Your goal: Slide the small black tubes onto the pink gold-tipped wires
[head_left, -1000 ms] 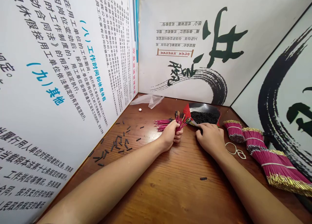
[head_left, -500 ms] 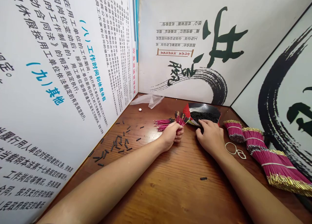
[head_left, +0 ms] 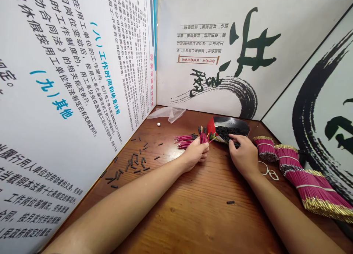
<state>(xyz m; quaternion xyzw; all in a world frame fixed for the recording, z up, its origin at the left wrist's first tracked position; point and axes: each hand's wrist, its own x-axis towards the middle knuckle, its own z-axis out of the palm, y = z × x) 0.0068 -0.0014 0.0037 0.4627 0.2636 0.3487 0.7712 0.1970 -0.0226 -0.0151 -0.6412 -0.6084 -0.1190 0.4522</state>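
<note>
At far left the wall panel [head_left: 55, 99] was cut off by the frame edge. Most of its small black print was too fine to read, but the blue headings "(八) 工作时间和休息休假" and "(九) 其他" were legible. Below it, on the wooden table [head_left: 193, 217], loose black sleeves [head_left: 136, 161] lay scattered, pointing in diff. directions. Further back lay a clear plastic bag [head_left: 168, 113] w/ a small white bit [head_left: 158, 124] near it; what that was could not be told.

A heap of pink wires [head_left: 184, 140] lay flat, long axis approx. left-right. Just right of the heap, the left hand [head_left: 194, 155] was closed in a fist around a bunch of pink wires [head_left: 203, 135]. The bunch stood nearly upright, tips up and a little away from the person, some tips w/ black ends. Its lower part was hidden inside the fist.

Behind, the back panel [head_left: 248, 44] bore big black brush characters, seemingly mirrored and not readable. Near the bunch sat the tray [head_left: 234, 118], red at one side, w/ more black pieces inside. The right hand [head_left: 245, 154] rested at the tray's near edge, fingers curled. The fingertips were partly hidden, so whether they pinched anything could not be told.

Right of that hand lay white rubber bands [head_left: 268, 171]. Then came tied pink bundles [head_left: 306, 180] w/ gold ends, the last one cut off by the frame.
</note>
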